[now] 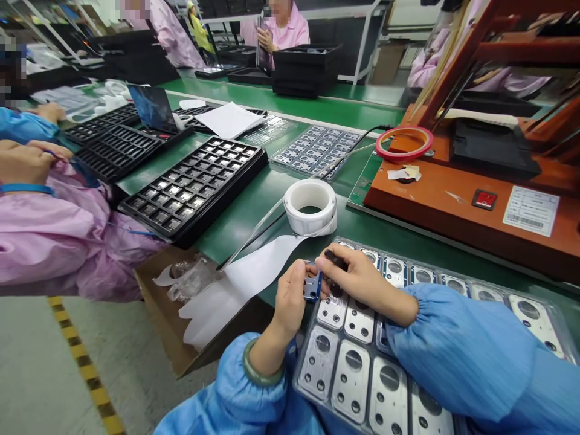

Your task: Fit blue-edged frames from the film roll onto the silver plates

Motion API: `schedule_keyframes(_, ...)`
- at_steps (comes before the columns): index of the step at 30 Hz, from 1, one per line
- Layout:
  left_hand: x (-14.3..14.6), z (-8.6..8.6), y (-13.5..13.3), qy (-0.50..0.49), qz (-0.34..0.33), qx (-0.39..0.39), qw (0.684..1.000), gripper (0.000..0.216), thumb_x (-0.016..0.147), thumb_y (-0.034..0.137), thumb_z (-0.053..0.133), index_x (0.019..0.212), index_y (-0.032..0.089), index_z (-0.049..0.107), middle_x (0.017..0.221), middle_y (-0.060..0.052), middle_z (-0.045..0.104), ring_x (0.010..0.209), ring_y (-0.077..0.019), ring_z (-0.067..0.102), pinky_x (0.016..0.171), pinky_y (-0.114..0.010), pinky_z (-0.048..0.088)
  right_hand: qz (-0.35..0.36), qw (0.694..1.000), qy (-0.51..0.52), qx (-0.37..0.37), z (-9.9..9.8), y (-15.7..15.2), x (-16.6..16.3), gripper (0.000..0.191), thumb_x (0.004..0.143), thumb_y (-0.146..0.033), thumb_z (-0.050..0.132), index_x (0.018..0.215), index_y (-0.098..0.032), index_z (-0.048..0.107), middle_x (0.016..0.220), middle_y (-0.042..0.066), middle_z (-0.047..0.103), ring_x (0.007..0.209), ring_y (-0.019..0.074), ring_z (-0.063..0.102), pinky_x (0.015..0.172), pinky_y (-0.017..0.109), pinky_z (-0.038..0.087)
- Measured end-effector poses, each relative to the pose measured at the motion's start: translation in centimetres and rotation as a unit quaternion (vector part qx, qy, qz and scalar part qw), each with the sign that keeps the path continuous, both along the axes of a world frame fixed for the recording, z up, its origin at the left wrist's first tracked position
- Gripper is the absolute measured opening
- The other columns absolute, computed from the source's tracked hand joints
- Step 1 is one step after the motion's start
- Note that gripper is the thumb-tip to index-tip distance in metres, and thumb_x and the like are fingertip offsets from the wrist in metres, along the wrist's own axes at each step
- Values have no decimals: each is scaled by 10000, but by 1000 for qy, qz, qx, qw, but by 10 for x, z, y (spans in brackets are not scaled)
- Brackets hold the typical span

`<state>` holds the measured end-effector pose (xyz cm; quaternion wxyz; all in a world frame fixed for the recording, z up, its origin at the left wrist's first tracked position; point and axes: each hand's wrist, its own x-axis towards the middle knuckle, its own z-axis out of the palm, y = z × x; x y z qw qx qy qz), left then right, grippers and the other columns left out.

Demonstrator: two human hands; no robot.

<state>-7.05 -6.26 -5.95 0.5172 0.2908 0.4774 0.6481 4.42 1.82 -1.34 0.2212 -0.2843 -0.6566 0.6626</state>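
Observation:
My left hand (290, 300) pinches a small flat metal plate (312, 287) with blue edges and small holes, held above the tray's left edge. My right hand (362, 279) is closed around a dark, thick object like a tool handle (336, 261), its fingertips against the plate's upper edge. The dark object's working end is hidden. Beneath both hands lies a clear plastic tray (298, 379) of silvery plates (352, 379) with round holes, some showing blue edges. My right forearm covers part of it.
A roll of white stickers (312, 222) stands beyond my hands, its backing strip (258, 266) trailing into a cardboard box (158, 323). An orange-brown machine (435, 205) carries red tape (405, 156). Black trays (181, 232) stand left, near a pink-sleeved co-worker's arm (58, 241). Another plate tray (312, 148) lies farther back.

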Motion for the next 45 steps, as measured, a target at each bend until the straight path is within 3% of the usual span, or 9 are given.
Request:
schedule_keyframes(11, -1, 5, 2, 15, -8, -2, 1000, 379, 959, 451, 410, 785, 155, 572, 608, -10, 619, 528, -122, 571, 538, -237, 470, 30, 999, -16, -19, 5, 5, 2, 261, 903, -441, 549, 803, -212, 473, 536, -52, 568, 529, 156, 615, 563, 269, 463)
schedule_keyframes(15, -1, 3, 0, 5, 21, -18, 1000, 364, 943, 467, 438, 817, 158, 586, 612, 3, 596, 519, -116, 553, 517, -231, 468, 56, 998, -27, -21, 7, 7, 4, 215, 884, -403, 582, 858, -209, 494, 570, -39, 598, 561, 152, 605, 577, 267, 462)
schedule_keyframes(18, -1, 0, -1, 20, 66, -26, 997, 366, 923, 482, 473, 803, 159, 592, 652, 5, 575, 555, -108, 538, 522, -213, 450, 79, 995, -43, 38, 7, 7, 6, 119, 880, -280, 577, 936, -210, 499, 641, -36, 622, 609, 142, 603, 589, 255, 449)
schedule_keyframes(21, -2, -1, 1, 20, 69, -39, 997, 377, 921, 497, 466, 804, 162, 593, 669, 1, 560, 596, -116, 534, 548, -217, 444, 80, 992, -48, 79, 7, 6, 6, 89, 893, -238, 539, 962, -206, 492, 686, -35, 606, 642, 134, 598, 620, 258, 452)
schedule_keyframes(26, -3, -1, 2, -5, 105, -33, 994, 376, 910, 506, 489, 797, 163, 593, 713, 1, 552, 638, -111, 506, 582, -210, 430, 70, 973, -87, 201, 5, 1, 7, 300, 814, -268, 667, 1063, -204, 511, 928, 10, 574, 774, 144, 558, 647, 262, 439)
schedule_keyframes(29, -3, -3, 1, -17, 114, -24, 993, 383, 899, 525, 503, 796, 169, 595, 703, 10, 541, 616, -101, 485, 564, -203, 421, 68, 959, -84, 261, 2, -2, 7, 296, 837, -180, 613, 1103, -203, 486, 943, 15, 555, 787, 139, 546, 657, 260, 427)
schedule_keyframes(38, -2, 1, 6, -110, 113, 8, 987, 393, 791, 566, 638, 902, 190, 640, 850, -13, 636, 766, -137, 608, 665, -218, 522, 10, 957, 6, 291, -4, 5, 4, 117, 857, -221, 640, 953, -168, 599, 862, 36, 604, 779, 159, 568, 685, 277, 445)
schedule_keyframes(45, -5, -5, 7, -90, 21, 88, 992, 383, 883, 512, 540, 1092, 195, 589, 970, -61, 648, 865, -174, 626, 755, -264, 527, 0, 955, -5, 297, 16, 12, 7, 51, 835, -148, 648, 862, -147, 605, 808, 18, 630, 752, 137, 585, 690, 243, 446)
